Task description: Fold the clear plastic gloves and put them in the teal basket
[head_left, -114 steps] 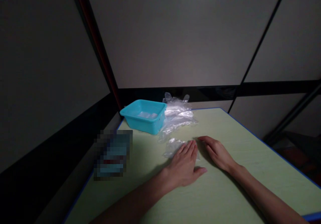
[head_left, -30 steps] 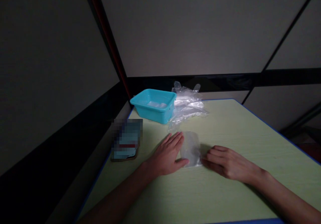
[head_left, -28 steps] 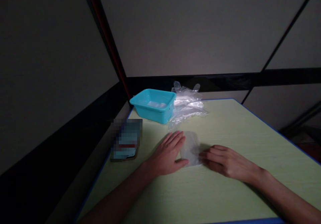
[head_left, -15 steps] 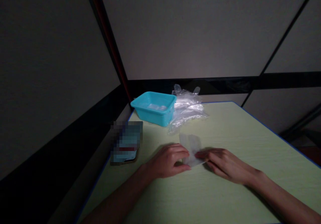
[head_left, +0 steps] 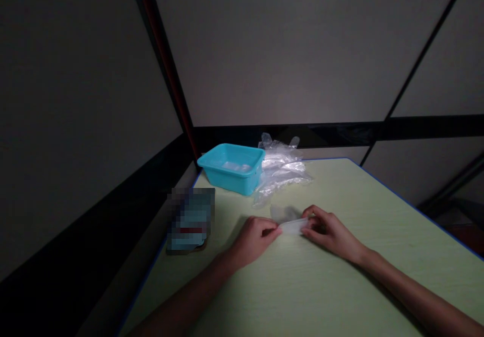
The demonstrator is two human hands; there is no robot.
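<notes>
Between my hands is a thin, translucent disposable plastic glove (head_left: 293, 227), its near part folded over into a narrow strip. A sheer flap of it lies on the table beyond the fold. My left hand (head_left: 257, 239) pinches the strip's left end between thumb and fingers. At the right end, my right hand (head_left: 324, 230) has thumb and curled fingers on the strip. Behind them lies a loose pile of clear plastic gloves (head_left: 282, 168), with finger shapes sticking up at the back. Left of the pile, a turquoise plastic basket (head_left: 230, 176) holds some clear plastic pieces.
A pixelated flat object, perhaps a phone (head_left: 192, 221), lies at the table's left edge. The pale green table (head_left: 321, 296) has a blue rim. Grey wall panels (head_left: 283, 50) with dark strips stand behind and to the left.
The glove's near edge has been lifted and folded over into a strip. My right hand has moved up and now grips the strip's right end; my left fingers have closed on its left end.
</notes>
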